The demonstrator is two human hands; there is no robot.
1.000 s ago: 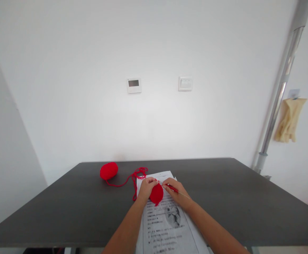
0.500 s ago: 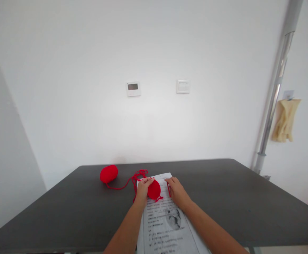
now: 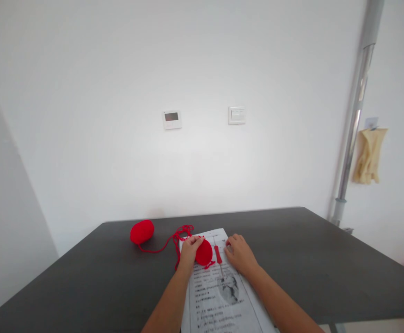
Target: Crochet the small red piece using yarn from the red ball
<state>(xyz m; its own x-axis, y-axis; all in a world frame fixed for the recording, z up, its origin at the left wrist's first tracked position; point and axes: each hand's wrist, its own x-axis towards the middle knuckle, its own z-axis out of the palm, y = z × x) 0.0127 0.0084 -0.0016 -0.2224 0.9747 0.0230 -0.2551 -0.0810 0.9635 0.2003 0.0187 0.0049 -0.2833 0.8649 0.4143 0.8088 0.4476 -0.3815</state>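
My left hand (image 3: 190, 252) pinches the upper left edge of a round red crocheted piece (image 3: 204, 253), with a short yarn tail at its lower edge. To the right of that piece, a crochet hook (image 3: 217, 254) with a red handle and thin shafts at both ends lies on a printed sheet (image 3: 216, 314). My right hand (image 3: 241, 253) rests at the sheet's right edge, just beside the hook and apart from it. Its fingers are loosely bent and hold nothing. Red yarn (image 3: 183, 230) lies in loose loops behind my left hand.
A ball of red yarn (image 3: 142, 232) sits at the back left of the dark table (image 3: 84, 282), its strand running to the loops. Behind the table is a white wall with a thermostat panel (image 3: 172, 120) and a switch (image 3: 237, 115). Pale yellow gloves (image 3: 370, 156) hang beside a metal pole (image 3: 352, 134).
My right hand has let go of the crochet hook, which now lies on the sheet, and has moved slightly right. My left hand still holds the crocheted piece. The view has shifted a little.
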